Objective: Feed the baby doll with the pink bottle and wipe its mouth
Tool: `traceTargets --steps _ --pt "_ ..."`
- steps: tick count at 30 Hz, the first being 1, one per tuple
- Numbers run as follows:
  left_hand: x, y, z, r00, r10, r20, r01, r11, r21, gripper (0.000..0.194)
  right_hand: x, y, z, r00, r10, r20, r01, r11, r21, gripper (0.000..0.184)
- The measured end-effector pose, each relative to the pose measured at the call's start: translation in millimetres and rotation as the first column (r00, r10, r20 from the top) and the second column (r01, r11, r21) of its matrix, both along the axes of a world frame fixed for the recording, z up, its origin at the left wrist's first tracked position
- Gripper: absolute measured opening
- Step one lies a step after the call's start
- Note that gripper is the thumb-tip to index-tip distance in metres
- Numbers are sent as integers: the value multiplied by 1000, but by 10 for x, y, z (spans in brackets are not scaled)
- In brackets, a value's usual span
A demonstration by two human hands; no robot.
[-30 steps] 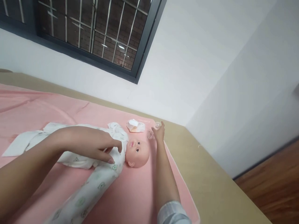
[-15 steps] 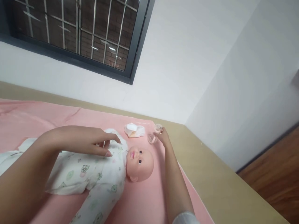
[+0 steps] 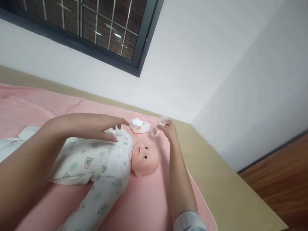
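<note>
A baby doll (image 3: 145, 160) in a white printed suit (image 3: 106, 160) lies on its back, its head toward the right. My left hand (image 3: 108, 126) hovers over the doll's chest, thumb apart from the loosely bent fingers, with nothing in it. Its fingertips come close to a crumpled white bundle (image 3: 140, 125) beyond the doll's shoulder. Past the doll's head, my right hand (image 3: 169, 131) has its fingers closed around a small clear container (image 3: 163, 120) with two rounded parts. The fingers hide its middle, so I cannot tell its exact kind.
A pink sheet (image 3: 141, 199) lies beneath the doll, covering much of a pale wooden surface (image 3: 216, 179). White walls (image 3: 192, 57) rise behind it, with a dark-framed barred window (image 3: 138, 61) at upper left. Brown wood (image 3: 284, 183) shows at the right.
The camera view has shifted, raising the scene in the picture. My left hand has moved away from me, toward the white bundle. My right hand keeps the clear container, now slightly turned.
</note>
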State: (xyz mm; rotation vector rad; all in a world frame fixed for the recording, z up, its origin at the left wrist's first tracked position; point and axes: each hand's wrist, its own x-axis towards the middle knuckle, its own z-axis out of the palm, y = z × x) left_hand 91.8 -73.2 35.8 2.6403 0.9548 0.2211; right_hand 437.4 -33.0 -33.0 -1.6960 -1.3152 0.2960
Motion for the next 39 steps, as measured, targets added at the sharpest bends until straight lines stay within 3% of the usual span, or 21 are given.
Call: traceTargets --steps 3,7,9,12,15,23,28,32,36,39 --pt "66 79 -65 987 1 158 -17 994 104 64 -268 -126 206 972 188 -139 -171 977 125 50" --pt "236 50 -105 937 90 337 -176 956 234 64 -776 -390 423 843 471 -261 -401 872 280 51" --pt "307 -8 -93 924 88 371 -184 955 232 65 -1010 -531 479 782 557 -282 -480 825 298 51" --pt "363 -93 -55 913 27 407 -130 965 227 67 -1257 -709 515 738 609 -290 -530 790 310 49" --pt "377 -139 -21 896 30 443 -156 955 252 65 -1376 -822 534 719 614 -325 -523 787 328 47" --pt "380 -83 -35 896 21 443 -173 936 306 62 -1371 -866 583 674 647 -357 -532 760 373 45" --pt "271 75 -27 912 75 403 -226 912 341 52 -1147 -776 619 737 593 -325 -422 779 464 48" --pt "38 315 -44 923 223 315 -315 906 282 44 -795 -484 481 840 416 -348 -248 866 435 54" --pt "-235 559 -129 922 290 256 -339 924 176 45 -415 -101 99 932 145 -331 -80 976 203 55" --pt "-391 682 -214 922 319 221 -346 933 97 42 -215 82 -246 994 -24 -107 18 998 -52 53"
